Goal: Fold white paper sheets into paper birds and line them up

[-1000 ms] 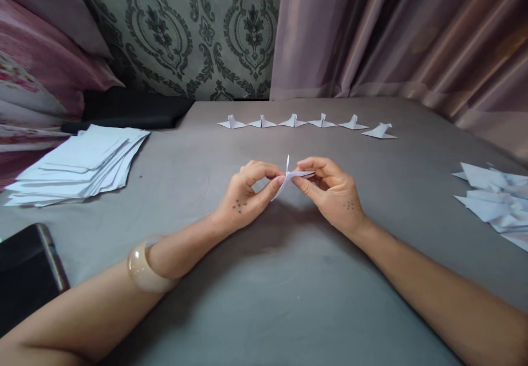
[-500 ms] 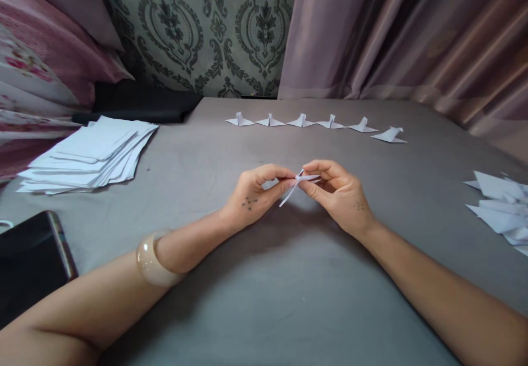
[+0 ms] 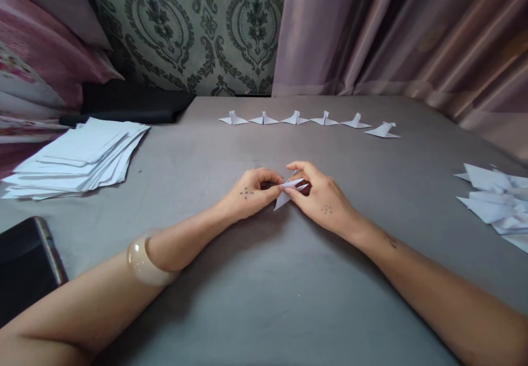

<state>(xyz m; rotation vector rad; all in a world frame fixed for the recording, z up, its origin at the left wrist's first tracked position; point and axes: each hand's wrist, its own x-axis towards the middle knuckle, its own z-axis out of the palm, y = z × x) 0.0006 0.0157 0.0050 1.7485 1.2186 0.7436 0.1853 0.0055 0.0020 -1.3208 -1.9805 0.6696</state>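
So the left hand (image 3: 247, 194) has its thumb and index finger nearly pressed together, pinching the left side of a small, pointed, folded white paper piece (image 3: 282, 199). The right hand (image 3: 325, 198) is looser: the thumb is up against the paper, the index finger is lifted clear above it, and the other fingers curl behind, partly hidden. The paper's all sharp creases, with one flap angling down toward the near edge and a couple of thin points sticking out right. It's held over the middle of the grey cloth-covered worktop (image 3: 297, 300). Along the far edge there's a row of six little white folded-paper birds (image 3: 296, 118), and a messy pile of white folded paper (image 3: 495, 201) sits by the right edge.
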